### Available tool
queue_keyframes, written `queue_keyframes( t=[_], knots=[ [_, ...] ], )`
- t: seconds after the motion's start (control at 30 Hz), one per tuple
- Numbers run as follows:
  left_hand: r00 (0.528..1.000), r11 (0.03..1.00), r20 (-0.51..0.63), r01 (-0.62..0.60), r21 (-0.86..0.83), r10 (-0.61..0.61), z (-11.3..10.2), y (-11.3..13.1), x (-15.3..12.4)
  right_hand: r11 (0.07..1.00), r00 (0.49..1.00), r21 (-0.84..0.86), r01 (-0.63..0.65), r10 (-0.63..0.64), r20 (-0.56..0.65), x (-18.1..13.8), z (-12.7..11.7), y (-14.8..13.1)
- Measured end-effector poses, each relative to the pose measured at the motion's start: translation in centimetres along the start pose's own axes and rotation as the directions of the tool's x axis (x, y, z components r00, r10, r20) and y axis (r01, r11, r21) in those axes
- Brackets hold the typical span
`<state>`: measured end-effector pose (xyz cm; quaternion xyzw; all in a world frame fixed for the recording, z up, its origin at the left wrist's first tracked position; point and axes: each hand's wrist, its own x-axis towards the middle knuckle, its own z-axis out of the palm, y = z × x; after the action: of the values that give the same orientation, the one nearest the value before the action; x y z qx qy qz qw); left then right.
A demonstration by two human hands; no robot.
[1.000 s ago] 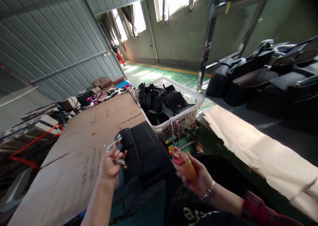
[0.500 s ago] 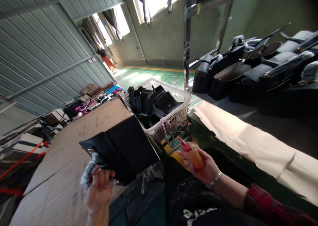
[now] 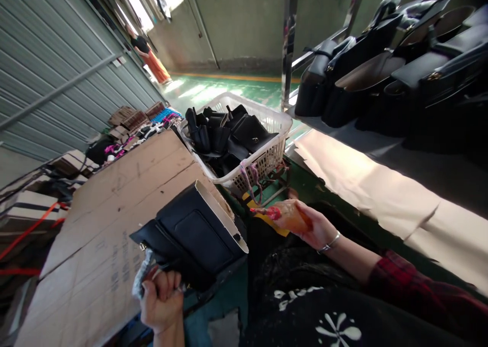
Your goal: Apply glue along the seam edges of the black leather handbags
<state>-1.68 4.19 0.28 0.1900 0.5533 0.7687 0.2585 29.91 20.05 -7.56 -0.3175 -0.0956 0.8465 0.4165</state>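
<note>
My left hand (image 3: 162,298) is a closed fist low in the middle, gripping a black handbag (image 3: 194,232) by its lower end, with a crumpled pale wrapper (image 3: 142,278) bunched at the fingers. The bag is tilted, its open pale-edged mouth facing right. My right hand (image 3: 314,229) is closed round an orange squeeze bottle (image 3: 287,215) with a red nozzle pointing left, a short way from the bag's mouth without touching it.
A cardboard-covered table (image 3: 114,225) lies to the left. A white plastic basket (image 3: 267,148) of black bags stands behind. Finished black handbags (image 3: 381,62) line a shelf at the right, over a paper-covered surface (image 3: 362,184). A person (image 3: 147,57) stands far off.
My left hand lifted the bag off the table and turned it so its mouth faces right. My right hand swung the bottle's nozzle leftward toward it. The camera tilted down.
</note>
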Motion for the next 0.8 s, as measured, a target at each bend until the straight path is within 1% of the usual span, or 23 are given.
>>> queue_keyframes(
  t=[0.1,0.2,0.27,0.33,0.4,0.43,0.47,0.53,0.57,0.6,0.67,0.7,0.77,0.8],
  knots=[
    [0.996,0.996,0.026,-0.083,-0.032,0.084,1.5,1.5,1.7,1.000,0.999,-0.007,-0.021,0.021,-0.030,0.5,-0.6,-0.1],
    [0.976,0.978,0.088,-0.196,-0.067,0.201,3.8,3.4,4.3,0.999,0.995,0.027,-0.045,0.047,-0.085,0.8,-1.0,-0.5],
    [0.945,0.958,0.160,-0.274,-0.081,0.284,5.6,4.3,6.0,0.998,0.993,0.044,-0.054,0.059,-0.106,0.9,-1.1,-0.6],
    [0.901,0.930,0.231,-0.360,-0.073,0.367,7.0,4.7,7.1,0.997,0.991,0.061,-0.048,0.055,-0.123,0.7,-1.1,-0.7],
    [0.861,0.903,0.288,-0.428,-0.036,0.420,7.6,4.2,7.5,0.996,0.988,0.082,-0.035,0.047,-0.149,0.6,-1.3,-0.8],
    [0.855,0.902,0.315,-0.432,-0.003,0.411,7.6,3.8,7.4,0.996,0.986,0.090,-0.030,0.044,-0.161,0.5,-1.4,-0.8],
    [0.858,0.907,0.341,-0.420,0.036,0.384,7.2,3.2,7.1,0.995,0.984,0.094,-0.030,0.045,-0.171,0.4,-1.7,-0.9],
    [0.888,0.931,0.376,-0.337,0.139,0.265,5.6,2.3,6.1,0.995,0.982,0.095,-0.039,0.056,-0.183,0.3,-2.2,-1.1],
    [0.903,0.932,0.374,-0.302,0.199,0.212,4.6,2.0,5.5,0.995,0.981,0.094,-0.044,0.061,-0.186,0.2,-2.4,-1.2],
    [0.913,0.921,0.360,-0.293,0.259,0.189,3.4,1.9,4.9,0.995,0.980,0.092,-0.047,0.064,-0.187,0.2,-2.6,-1.3],
    [0.933,0.839,0.320,-0.303,0.452,0.164,1.2,2.1,3.7,0.995,0.982,0.090,-0.042,0.058,-0.181,0.2,-2.7,-1.3],
    [0.936,0.795,0.323,-0.300,0.528,0.139,0.2,2.2,3.2,0.995,0.983,0.088,-0.037,0.052,-0.176,0.2,-2.7,-1.3],
    [0.940,0.706,0.329,-0.293,0.645,0.090,-1.7,2.5,2.3,0.996,0.986,0.080,-0.034,0.046,-0.162,0.5,-2.5,-1.1],
    [0.943,0.677,0.324,-0.288,0.678,0.076,-2.5,2.5,2.1,0.997,0.988,0.073,-0.029,0.040,-0.151,0.7,-2.4,-0.9]
  ],
)
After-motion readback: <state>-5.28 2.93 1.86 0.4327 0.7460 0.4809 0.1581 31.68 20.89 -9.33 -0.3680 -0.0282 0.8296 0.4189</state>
